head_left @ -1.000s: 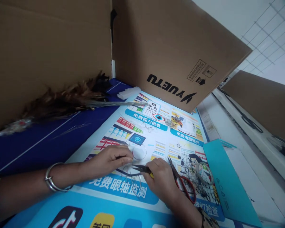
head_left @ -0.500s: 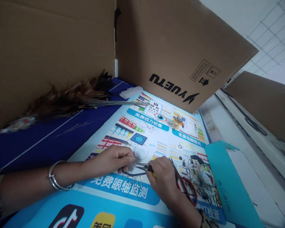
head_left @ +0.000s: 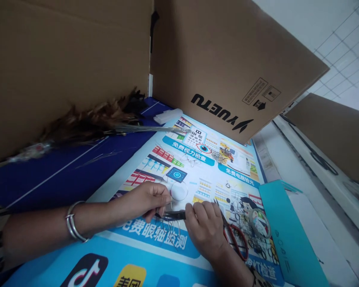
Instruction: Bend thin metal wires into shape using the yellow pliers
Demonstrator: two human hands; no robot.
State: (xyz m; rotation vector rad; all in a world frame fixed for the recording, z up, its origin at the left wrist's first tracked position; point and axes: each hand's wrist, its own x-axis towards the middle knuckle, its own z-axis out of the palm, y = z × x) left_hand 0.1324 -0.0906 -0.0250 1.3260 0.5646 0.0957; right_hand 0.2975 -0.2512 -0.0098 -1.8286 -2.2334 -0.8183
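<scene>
My left hand [head_left: 145,199], with silver bangles on the wrist, pinches the end of a thin wire bent into a round loop [head_left: 179,190] over a printed poster [head_left: 155,255]. My right hand [head_left: 206,229] is closed round small dark pliers [head_left: 172,215], whose jaws point left and meet the wire just below my left fingertips. More thin wire pieces [head_left: 171,228] lie under the pliers.
Red-handled scissors [head_left: 233,238], a tape roll [head_left: 259,223] and several small wire rings lie right of my right hand. A teal folder [head_left: 287,235] is further right. A feather duster [head_left: 89,123] lies on blue cloth at the left. Cardboard boxes [head_left: 227,59] wall the back.
My right hand has turned the pliers to lie flatter and closer to my left fingertips. The view has shifted slightly; both hands stay in the same spot.
</scene>
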